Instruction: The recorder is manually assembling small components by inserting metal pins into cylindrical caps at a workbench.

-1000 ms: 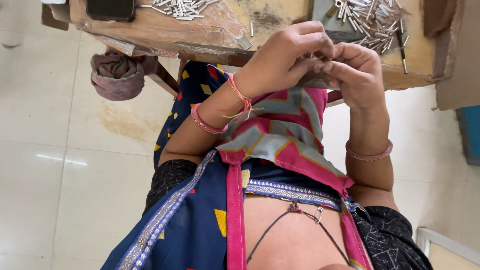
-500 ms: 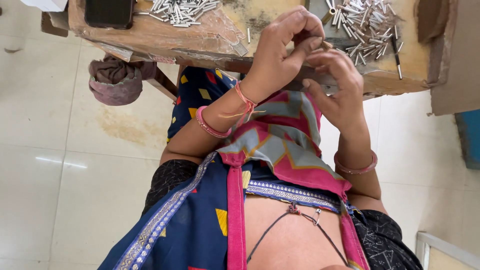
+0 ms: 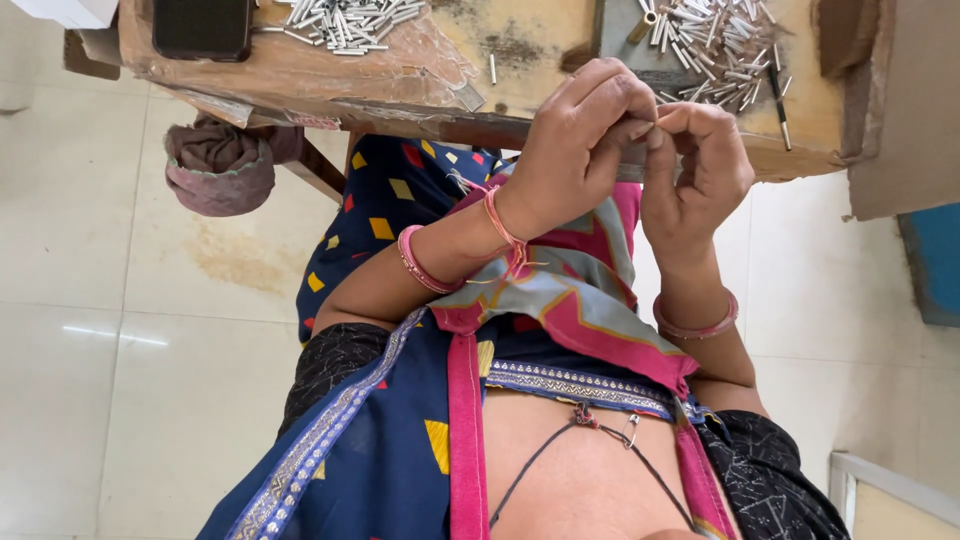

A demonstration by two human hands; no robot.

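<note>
Two hands meet just in front of the near edge of a worn wooden table, which is the largest thing in view and carries everything else. On its far left lies a dark phone; beside that sits one heap of small silvery metal pins, and a second, looser heap of pins spreads on a grey plate at the right, just beyond the fingers. A maroon cloth bundle hangs below the table's left side, over a pale tiled floor.

The left hand is curled, thumb and fingers pinched together; the right hand is likewise closed at the tips, and the two pinches touch. What they hold is tiny, seemingly a pin-like piece from the heaps, though it is mostly hidden by the fingertips and I cannot tell its exact form.

Judging by the pose, fine fitting is in hand. It would go best with the wrists steady near the table edge, the piece gripped close to its end, and pressure kept light so nothing slips to the floor.
</note>
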